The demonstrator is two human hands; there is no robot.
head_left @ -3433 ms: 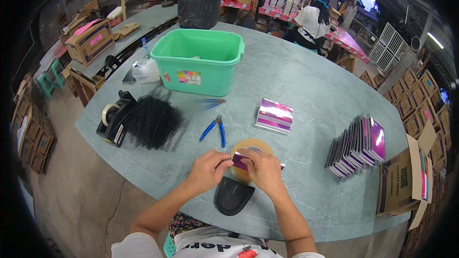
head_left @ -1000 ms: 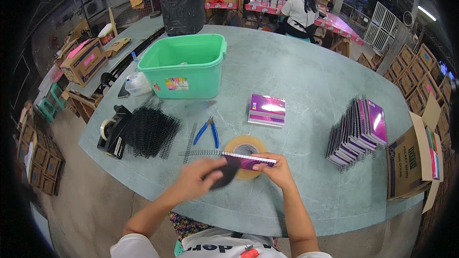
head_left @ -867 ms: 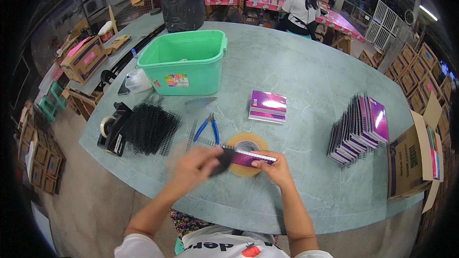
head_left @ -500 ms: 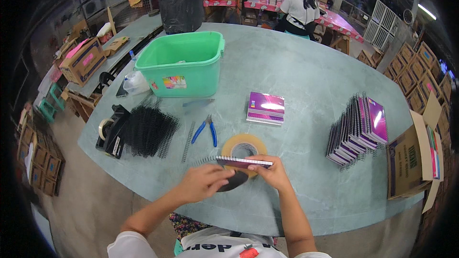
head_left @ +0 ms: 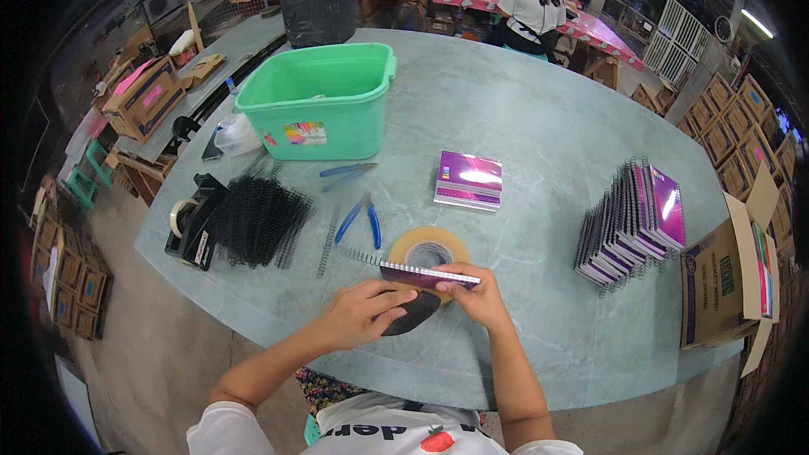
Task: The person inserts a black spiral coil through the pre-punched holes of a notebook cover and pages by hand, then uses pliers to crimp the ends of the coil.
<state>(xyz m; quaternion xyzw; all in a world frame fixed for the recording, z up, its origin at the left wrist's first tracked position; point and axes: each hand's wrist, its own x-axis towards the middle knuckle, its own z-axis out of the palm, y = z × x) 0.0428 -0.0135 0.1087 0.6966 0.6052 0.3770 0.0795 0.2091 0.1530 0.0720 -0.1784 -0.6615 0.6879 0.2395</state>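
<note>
A small purple notebook (head_left: 404,275) is held spine up in front of me. A black spiral wire (head_left: 364,256) runs through part of its spine and sticks out past the left end. My right hand (head_left: 470,293) pinches the right end of the notebook. My left hand (head_left: 364,312) has its fingers bent together against the lower left edge of the notebook. Just under the hands is a black oval piece (head_left: 413,313), partly covered by the fingers. Behind the notebook, a wide roll of tape (head_left: 461,246) lies flat on the table.
Blue-handled pliers (head_left: 374,224), a second blue tool (head_left: 347,170) and a loose spiral lie left of centre. Further left are a heap of black spirals (head_left: 261,219) and a tape dispenser (head_left: 195,223). Beyond stands a green tub (head_left: 337,131). Notebooks (head_left: 470,170), a notebook row (head_left: 624,227) and a carton (head_left: 716,286) stand rightward.
The left hand, blurred before, is now steadier and a little closer to the notebook. More of the protruding spiral shows clearly. The view has shifted slightly.
</note>
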